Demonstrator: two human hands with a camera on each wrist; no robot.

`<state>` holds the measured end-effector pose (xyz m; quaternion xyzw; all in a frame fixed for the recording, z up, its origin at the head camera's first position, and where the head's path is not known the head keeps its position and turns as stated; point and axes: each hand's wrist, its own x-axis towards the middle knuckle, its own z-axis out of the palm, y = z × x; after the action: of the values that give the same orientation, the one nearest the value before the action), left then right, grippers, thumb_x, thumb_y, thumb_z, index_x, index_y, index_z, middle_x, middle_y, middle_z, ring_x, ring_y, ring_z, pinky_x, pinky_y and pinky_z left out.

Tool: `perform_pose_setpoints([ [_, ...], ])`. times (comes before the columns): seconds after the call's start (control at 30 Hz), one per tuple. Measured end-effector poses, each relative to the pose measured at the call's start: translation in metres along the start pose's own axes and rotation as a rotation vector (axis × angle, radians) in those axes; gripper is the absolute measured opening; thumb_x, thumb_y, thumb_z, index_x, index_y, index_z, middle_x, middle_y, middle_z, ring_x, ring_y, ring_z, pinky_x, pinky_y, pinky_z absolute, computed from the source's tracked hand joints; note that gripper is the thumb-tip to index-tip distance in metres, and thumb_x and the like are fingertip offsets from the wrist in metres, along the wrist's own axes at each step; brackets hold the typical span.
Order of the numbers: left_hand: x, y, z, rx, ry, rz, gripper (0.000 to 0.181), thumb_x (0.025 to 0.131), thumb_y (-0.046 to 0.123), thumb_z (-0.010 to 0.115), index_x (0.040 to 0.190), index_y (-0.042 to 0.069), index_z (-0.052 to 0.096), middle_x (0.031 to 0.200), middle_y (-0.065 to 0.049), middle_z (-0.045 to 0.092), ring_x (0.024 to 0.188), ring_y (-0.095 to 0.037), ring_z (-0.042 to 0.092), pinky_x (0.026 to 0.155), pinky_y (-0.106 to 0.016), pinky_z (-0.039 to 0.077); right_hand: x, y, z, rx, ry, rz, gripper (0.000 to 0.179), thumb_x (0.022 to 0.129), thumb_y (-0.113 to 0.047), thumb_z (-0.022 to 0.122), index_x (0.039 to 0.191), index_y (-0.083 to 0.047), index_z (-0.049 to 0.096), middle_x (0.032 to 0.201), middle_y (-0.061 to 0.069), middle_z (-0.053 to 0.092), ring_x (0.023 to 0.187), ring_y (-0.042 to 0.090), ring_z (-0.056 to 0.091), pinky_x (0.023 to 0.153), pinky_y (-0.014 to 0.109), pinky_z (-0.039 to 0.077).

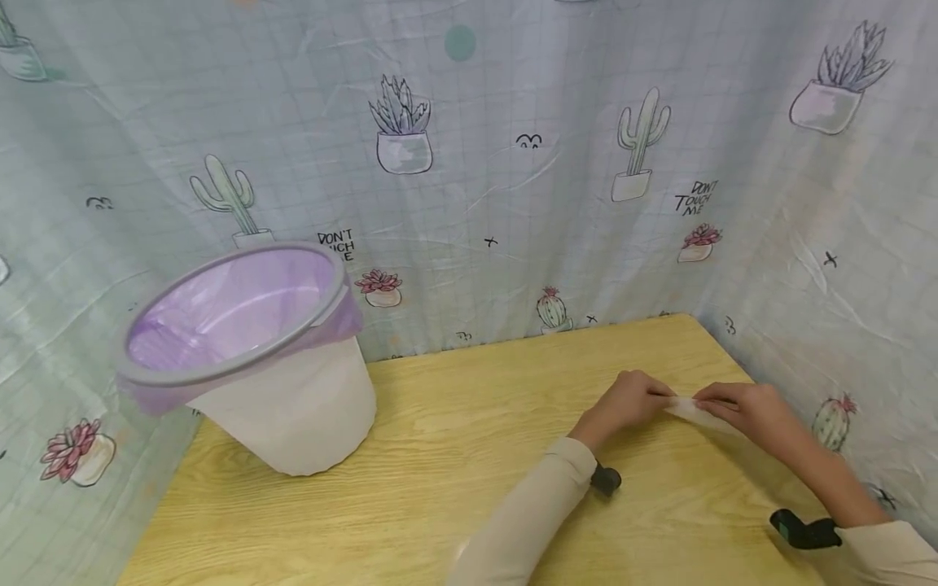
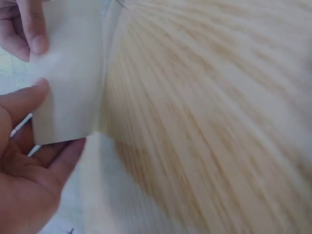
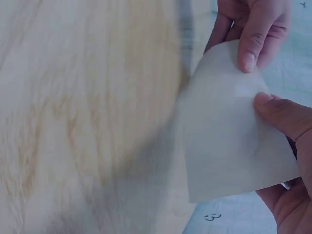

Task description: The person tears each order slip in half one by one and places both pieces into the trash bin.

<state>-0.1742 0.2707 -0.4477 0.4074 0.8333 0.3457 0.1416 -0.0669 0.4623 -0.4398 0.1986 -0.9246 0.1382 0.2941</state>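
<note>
Both hands hold one small rectangular piece of whitish paper (image 1: 699,413) over the right part of the table. In the head view my left hand (image 1: 630,399) pinches its left end and my right hand (image 1: 751,411) its right end. The left wrist view shows my left thumb on the face of the paper (image 2: 68,83) with fingers behind it. Between that thumb and the fingers, bits of a thin white stick (image 2: 22,124) show. From the right wrist, my right thumb lies on the edge of the paper (image 3: 224,136), close to the left fingertips.
A white bin (image 1: 300,415) with a purple liner (image 1: 242,301) and grey rim stands at the left of the wood-grain table (image 1: 440,456). Behind and beside the table hangs a curtain (image 1: 469,203) printed with cacti. Black wrist devices (image 1: 802,531) sit below both wrists.
</note>
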Motion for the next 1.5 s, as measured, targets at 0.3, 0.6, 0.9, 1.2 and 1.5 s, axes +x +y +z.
perform_pose_setpoints([
  [0.3,-0.011,0.002,-0.022,-0.172,0.119,0.063,0.020,0.097,0.031,0.070,0.107,0.019,0.082,0.098,0.011,0.077,0.078,0.010,0.061,0.068,-0.009,0.048,0.019,-0.013,-0.013,0.024,0.052,0.059,0.017,0.076,-0.001,0.084,0.089,-0.011,0.079,0.080,0.000,0.075,0.062,0.001,0.063,0.054,0.013,0.044],
  [0.6,-0.023,0.005,-0.030,-0.300,0.145,0.175,0.020,0.099,0.030,0.069,0.110,0.019,0.081,0.109,0.009,0.076,0.093,0.010,0.063,0.076,-0.011,0.050,0.025,-0.027,-0.023,0.106,0.065,0.083,0.026,0.074,0.003,0.085,0.093,-0.015,0.080,0.082,-0.002,0.076,0.069,-0.012,0.061,0.058,0.012,0.047],
  [0.9,-0.036,0.009,-0.043,-0.311,0.291,0.241,0.020,0.097,0.027,0.070,0.105,0.013,0.082,0.103,0.004,0.078,0.091,0.013,0.063,0.079,-0.010,0.050,0.039,-0.048,-0.030,0.163,0.064,0.187,0.024,0.083,-0.003,0.082,0.099,-0.020,0.080,0.090,-0.002,0.078,0.077,-0.013,0.063,0.059,0.012,0.047],
  [1.2,-0.048,0.010,-0.060,-0.457,0.374,0.218,0.019,0.095,0.028,0.073,0.103,0.013,0.082,0.100,0.002,0.078,0.088,0.007,0.066,0.074,-0.017,0.055,0.060,-0.069,-0.035,0.190,0.137,0.276,0.016,0.086,-0.006,0.081,0.097,-0.017,0.081,0.088,0.003,0.078,0.073,-0.013,0.059,0.058,0.011,0.043],
  [1.5,-0.066,0.012,-0.084,-0.613,0.449,0.230,0.019,0.093,0.023,0.076,0.104,0.009,0.082,0.102,-0.002,0.078,0.090,-0.001,0.070,0.073,-0.023,0.058,0.091,-0.090,-0.041,0.199,0.173,0.244,0.014,0.085,-0.005,0.082,0.095,-0.014,0.081,0.087,0.002,0.077,0.081,-0.021,0.057,0.064,0.008,0.045],
])
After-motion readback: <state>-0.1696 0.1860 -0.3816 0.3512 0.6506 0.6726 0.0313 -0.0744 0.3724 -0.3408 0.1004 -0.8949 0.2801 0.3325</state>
